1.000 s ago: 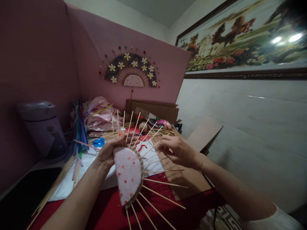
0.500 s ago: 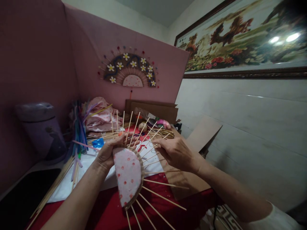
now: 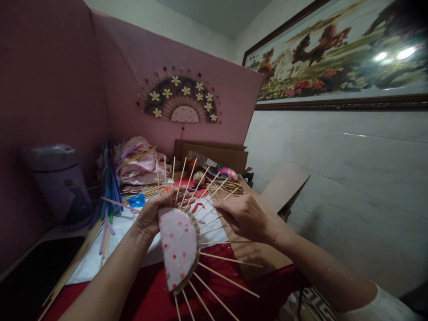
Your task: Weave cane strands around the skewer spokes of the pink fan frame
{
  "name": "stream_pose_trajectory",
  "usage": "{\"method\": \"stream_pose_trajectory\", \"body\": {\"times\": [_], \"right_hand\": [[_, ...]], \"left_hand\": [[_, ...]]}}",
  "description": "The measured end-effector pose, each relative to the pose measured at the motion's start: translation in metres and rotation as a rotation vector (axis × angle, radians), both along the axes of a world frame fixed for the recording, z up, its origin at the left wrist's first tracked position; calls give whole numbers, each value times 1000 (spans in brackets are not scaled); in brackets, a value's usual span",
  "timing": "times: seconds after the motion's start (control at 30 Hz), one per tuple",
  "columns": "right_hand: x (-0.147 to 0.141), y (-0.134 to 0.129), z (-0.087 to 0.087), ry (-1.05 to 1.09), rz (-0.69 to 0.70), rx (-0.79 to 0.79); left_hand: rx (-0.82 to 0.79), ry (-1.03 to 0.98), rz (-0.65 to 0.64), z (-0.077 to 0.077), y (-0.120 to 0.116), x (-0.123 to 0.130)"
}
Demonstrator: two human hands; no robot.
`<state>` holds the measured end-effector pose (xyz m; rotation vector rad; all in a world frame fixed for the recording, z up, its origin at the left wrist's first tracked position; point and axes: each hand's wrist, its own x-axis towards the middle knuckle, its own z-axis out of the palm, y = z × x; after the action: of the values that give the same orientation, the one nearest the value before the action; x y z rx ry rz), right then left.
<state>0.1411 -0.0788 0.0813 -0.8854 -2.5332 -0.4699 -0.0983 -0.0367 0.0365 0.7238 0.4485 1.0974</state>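
Observation:
My left hand (image 3: 154,213) grips a half-round fan base (image 3: 179,245) by its upper left edge, fingers behind the sticks. White cloth with small red flowers covers the base, and brown twine (image 3: 195,232) runs along its curved rim. Thin wooden sticks (image 3: 230,275) spread out from that rim like rays. Among the stick ends on the right is my right hand (image 3: 245,217), thumb and forefinger pinched together. Whatever lies in the pinch is too small to make out; a thin strand seems to show near the fingertips.
Behind stand a ball of twine (image 3: 198,178), pipe cleaners (image 3: 112,178), bunched pink cloth (image 3: 142,154) and cardboard (image 3: 214,154). A purple bin (image 3: 60,183) is at left. A finished flowered fan (image 3: 185,93) hangs on the pink panel. Red cloth (image 3: 147,292) covers the table.
The fan base and its sticks have shifted very slightly. My right hand stays pinched by the stick ends, almost in the same place; my left hand keeps its hold.

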Motion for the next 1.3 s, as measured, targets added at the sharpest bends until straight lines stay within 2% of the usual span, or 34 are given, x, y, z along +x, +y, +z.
{"method": "stream_pose_trajectory", "body": {"times": [0.37, 0.63, 0.8, 0.97, 1.17, 1.3], "right_hand": [[2, 1, -1, -8, -2, -5], [2, 1, 1, -13, -90, 14], [5, 4, 4, -16, -90, 36], [8, 12, 8, 22, -97, 78], [8, 21, 3, 112, -165, 168], [13, 22, 5, 230, -137, 122]], "left_hand": [[9, 6, 14, 2, 1, 1], [10, 8, 16, 0, 1, 1], [31, 0, -4, -1, 1, 2], [14, 13, -9, 1, -1, 2], [-2, 15, 10, 2, -1, 3], [-9, 8, 12, 2, -2, 3]]}}
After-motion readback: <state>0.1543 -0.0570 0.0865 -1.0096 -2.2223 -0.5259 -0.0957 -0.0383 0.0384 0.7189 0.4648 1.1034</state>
